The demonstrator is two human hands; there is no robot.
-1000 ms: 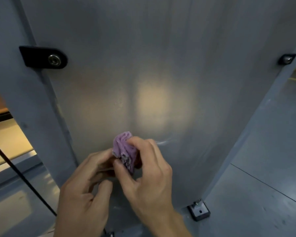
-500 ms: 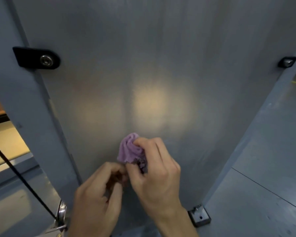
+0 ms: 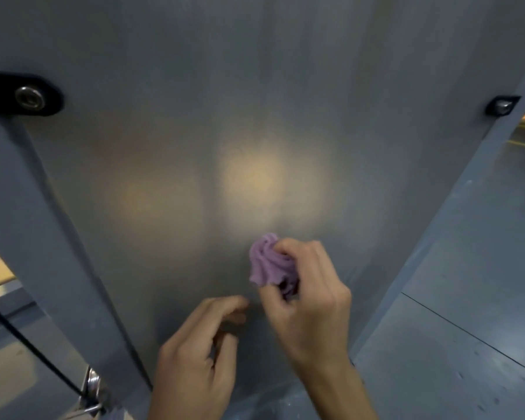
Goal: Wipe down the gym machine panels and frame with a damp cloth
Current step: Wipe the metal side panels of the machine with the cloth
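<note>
Right hand (image 3: 308,301) now alone bunching crumpled purple cloth (image 3: 270,263) against frosted grey panel (image 3: 255,116) at five o'clock of centre; left hand (image 3: 199,356), withdrawn, loosely curled, empty—wiping may resume.

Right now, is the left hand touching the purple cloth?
Apart. The head view shows grey panel between the left hand and the purple cloth, which the right hand alone grips.

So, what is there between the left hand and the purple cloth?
In the head view only bare grey panel shows between the left hand and the purple cloth; the right hand holds the cloth.
</note>
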